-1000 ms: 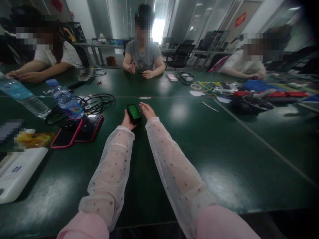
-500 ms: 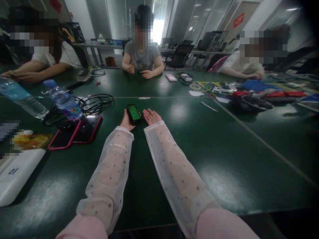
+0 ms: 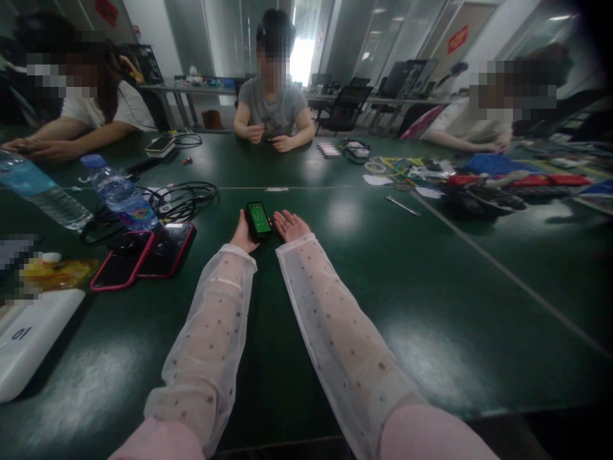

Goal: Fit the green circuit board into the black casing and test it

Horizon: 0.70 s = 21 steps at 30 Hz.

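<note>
My left hand [image 3: 245,232] is closed around a small black handheld device [image 3: 259,220], which looks like a phone with a lit green screen facing up. Its thumb lies along the left edge, and fingertips show at the right edge. Just to the right, my right hand [image 3: 292,226] rests palm up over the table, fingers stretched out and nothing in it. A small gap separates it from the device. Sheer white dotted sleeves cover both forearms.
On the left of the green table [image 3: 431,287] are two red-edged phones [image 3: 119,259], a bottle [image 3: 119,195], black cables [image 3: 191,195] and a white case [image 3: 41,338]. A wrench [image 3: 402,206] and cluttered tools lie right. A person in grey [image 3: 275,108] sits opposite; others sit at both sides.
The pattern on the green screen differs a little. My hands have stayed almost in place. Across the table, the person's hand on the left has shifted slightly toward the other hand.
</note>
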### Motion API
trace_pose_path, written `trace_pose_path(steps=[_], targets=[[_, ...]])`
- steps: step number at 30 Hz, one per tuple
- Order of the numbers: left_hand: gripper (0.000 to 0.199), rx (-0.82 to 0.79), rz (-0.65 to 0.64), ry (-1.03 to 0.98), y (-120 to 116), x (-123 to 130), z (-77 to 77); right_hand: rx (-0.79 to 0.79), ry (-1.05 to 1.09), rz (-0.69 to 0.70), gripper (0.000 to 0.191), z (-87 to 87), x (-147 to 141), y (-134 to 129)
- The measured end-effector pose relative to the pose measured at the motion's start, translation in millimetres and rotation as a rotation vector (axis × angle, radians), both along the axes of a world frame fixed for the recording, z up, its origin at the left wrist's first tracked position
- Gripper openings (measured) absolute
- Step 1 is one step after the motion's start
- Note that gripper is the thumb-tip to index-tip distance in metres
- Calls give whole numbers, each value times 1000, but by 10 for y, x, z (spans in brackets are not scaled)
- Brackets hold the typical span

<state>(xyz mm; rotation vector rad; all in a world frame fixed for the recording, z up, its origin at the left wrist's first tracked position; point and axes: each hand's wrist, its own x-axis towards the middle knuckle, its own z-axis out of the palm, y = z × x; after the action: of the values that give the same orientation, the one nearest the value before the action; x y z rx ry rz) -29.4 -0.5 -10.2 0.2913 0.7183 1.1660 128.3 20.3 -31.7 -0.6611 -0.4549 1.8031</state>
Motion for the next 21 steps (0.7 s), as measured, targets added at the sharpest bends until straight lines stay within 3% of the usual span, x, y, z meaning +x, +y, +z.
trace_pose_path(steps=[21], targets=[[68, 17, -4, 58, -49, 74, 77, 14, -29, -8, 22, -8, -9, 2]])
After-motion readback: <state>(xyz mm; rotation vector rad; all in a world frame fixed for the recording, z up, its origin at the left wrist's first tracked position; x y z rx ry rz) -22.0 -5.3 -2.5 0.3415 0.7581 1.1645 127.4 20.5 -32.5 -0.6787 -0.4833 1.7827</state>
